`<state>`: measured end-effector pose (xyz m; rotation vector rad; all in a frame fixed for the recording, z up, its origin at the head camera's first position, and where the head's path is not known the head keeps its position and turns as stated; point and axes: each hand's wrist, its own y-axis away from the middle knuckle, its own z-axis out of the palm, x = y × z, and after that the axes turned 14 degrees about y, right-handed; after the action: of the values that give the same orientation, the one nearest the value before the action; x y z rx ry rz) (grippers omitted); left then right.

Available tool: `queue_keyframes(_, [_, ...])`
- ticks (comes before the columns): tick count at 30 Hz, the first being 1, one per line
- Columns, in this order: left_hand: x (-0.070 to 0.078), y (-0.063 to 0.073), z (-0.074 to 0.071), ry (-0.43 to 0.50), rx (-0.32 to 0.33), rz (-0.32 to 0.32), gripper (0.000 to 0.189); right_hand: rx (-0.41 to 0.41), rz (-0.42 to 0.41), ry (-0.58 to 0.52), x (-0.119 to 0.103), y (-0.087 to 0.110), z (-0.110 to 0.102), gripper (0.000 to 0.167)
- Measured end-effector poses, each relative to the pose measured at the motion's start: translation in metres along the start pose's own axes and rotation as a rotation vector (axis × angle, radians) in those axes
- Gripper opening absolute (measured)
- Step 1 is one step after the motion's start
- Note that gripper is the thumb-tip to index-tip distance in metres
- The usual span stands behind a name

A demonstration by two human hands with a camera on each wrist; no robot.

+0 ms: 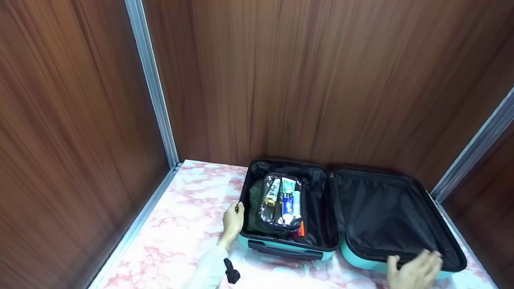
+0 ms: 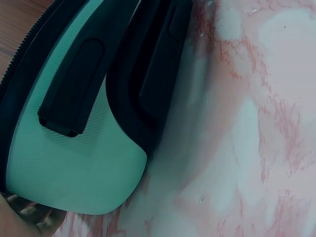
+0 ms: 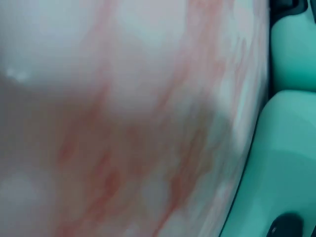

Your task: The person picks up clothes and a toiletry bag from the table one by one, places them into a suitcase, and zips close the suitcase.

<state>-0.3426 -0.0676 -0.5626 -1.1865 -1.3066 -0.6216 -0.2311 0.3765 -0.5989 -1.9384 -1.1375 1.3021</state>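
A teal suitcase (image 1: 319,208) lies open on its back, with black lining in both halves. In its left half sits a clear toiletry bag (image 1: 281,202) holding several tubes and bottles, on top of dark folded cloth (image 1: 255,200). My left hand (image 1: 233,218) grips the left side of that half near the rim; the left wrist view shows its bent fingers (image 2: 37,213) against the teal shell. Above the front edge of the right half (image 1: 385,212), my right hand (image 1: 417,271) is spread, slightly blurred, and holds nothing. The right wrist view does not show this hand.
The suitcase stands on a pink-and-white marbled surface (image 1: 160,237). Close behind it rises a wood-grain wall (image 1: 281,80), with more panels at left and right. A small orange-red item (image 1: 301,229) peeks out below the bag. A black carry handle (image 1: 285,251) is on the front.
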Motion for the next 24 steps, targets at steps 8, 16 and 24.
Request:
queue_keyframes(8, [0.001,-0.003,0.0,-0.005,0.009,0.02,0.019,-0.452,0.469,0.028,-0.003,-0.01,-0.016,0.102])
queue_keyframes(16, [-0.001,-0.003,0.001,-0.019,0.004,-0.006,0.022,-0.597,0.678,-0.068,-0.005,-0.014,-0.018,0.102])
queue_keyframes(24, [-0.001,-0.004,0.001,-0.016,0.026,0.01,0.022,-0.768,0.786,-0.057,-0.008,-0.025,-0.019,0.107])
